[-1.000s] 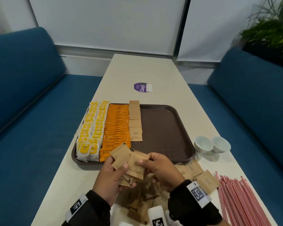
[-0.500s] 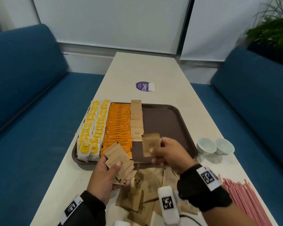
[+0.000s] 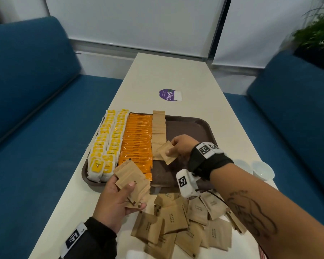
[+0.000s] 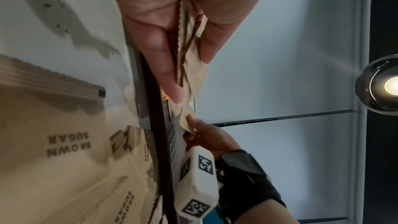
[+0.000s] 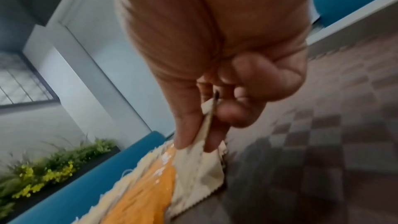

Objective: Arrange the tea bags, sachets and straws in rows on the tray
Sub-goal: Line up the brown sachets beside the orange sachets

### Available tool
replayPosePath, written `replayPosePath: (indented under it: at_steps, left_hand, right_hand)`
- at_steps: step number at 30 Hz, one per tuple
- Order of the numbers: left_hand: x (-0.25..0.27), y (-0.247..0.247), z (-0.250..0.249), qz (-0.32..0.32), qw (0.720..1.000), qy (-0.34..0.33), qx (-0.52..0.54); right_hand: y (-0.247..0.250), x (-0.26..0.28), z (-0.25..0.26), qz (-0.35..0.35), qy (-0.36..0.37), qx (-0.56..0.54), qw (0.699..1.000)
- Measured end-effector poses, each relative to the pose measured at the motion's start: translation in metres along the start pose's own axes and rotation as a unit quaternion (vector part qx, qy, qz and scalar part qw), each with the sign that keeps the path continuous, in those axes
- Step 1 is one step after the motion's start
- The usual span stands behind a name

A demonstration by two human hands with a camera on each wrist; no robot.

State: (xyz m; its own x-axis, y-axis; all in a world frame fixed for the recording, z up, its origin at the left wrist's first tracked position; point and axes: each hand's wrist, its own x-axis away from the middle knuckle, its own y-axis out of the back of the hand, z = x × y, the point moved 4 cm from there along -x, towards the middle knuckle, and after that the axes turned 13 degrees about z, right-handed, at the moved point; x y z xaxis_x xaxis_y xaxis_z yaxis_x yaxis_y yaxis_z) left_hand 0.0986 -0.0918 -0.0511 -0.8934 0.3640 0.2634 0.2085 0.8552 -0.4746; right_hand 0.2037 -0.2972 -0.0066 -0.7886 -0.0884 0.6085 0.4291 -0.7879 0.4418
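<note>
The sachets (image 3: 176, 221) heaped on the surface (image 3: 157, 75) look like matt brown paper with crimped, saw-toothed edges. The orange sachets (image 3: 137, 141) have a glossy foil-like sheen. The tea bags (image 3: 101, 146) are soft white paper. The tray (image 3: 191, 128) is dark brown plastic with a fine chequered texture. The surface is smooth, pale and matt. The benches (image 3: 26, 90) are blue cloth.

R hand (image 5: 215, 83) pinches brown sachet (image 5: 202, 164) w/ thumb, fingers, above tray (image 5: 323, 142).
</note>
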Motion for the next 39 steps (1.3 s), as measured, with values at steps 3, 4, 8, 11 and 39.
replayPosePath:
  at_steps: [3, 4, 8, 11, 39]
  left_hand:
    - [0.001, 0.004, -0.001, -0.006, 1.000, 0.002, -0.001]
    - [0.001, 0.006, -0.001, -0.009, 1.000, 0.004, -0.001]
    - [0.002, 0.012, -0.002, -0.018, 1.000, 0.000, 0.015]
    - [0.000, 0.014, -0.002, -0.020, 1.000, 0.000, 0.019]
    - [0.004, -0.023, 0.007, 0.017, 0.999, -0.009, -0.048]
  right_hand:
    - [-0.007, -0.018, 0.003, 0.019, -0.064, 0.049, 0.997]
    - [-0.010, -0.022, 0.002, 0.036, -0.095, 0.042, 0.994]
    - [-0.014, -0.032, 0.001, 0.067, -0.172, -0.026, 0.982]
    - [-0.011, -0.037, 0.001, 0.045, -0.160, 0.070, 0.984]
    - [-0.079, 0.090, -0.020, 0.074, 0.083, -0.002, 0.994]
